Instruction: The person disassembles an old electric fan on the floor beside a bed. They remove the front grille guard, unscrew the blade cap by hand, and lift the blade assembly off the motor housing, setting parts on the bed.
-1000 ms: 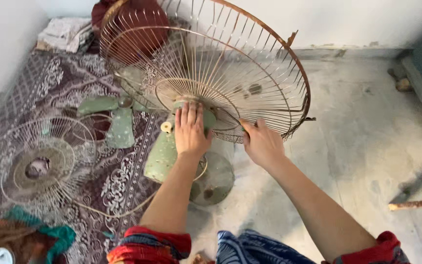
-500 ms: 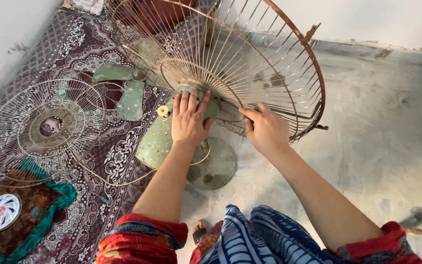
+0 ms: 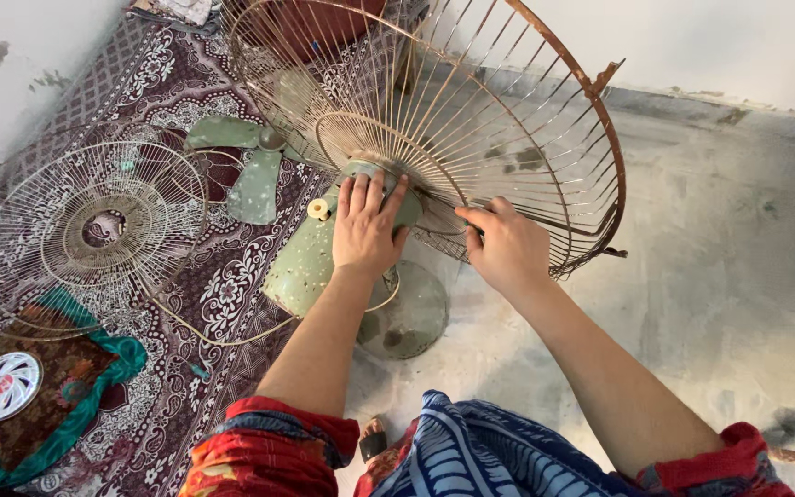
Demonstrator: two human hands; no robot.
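The left hand (image 3: 367,235) presses flat on the green motor housing (image 3: 310,262) to steady it — the right hand's (image 3: 508,248) grip pinches the rusty rear guard's (image 3: 545,138) wires.

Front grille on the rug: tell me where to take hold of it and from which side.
Grip the front grille at its outer rim, on the edge nearest the green blade, coming from above. It lies flat on the rug, so the thin wire ring is the easiest part to pinch and lift; the centre hub looks too flat to grasp. Both hands are busy at the fan.
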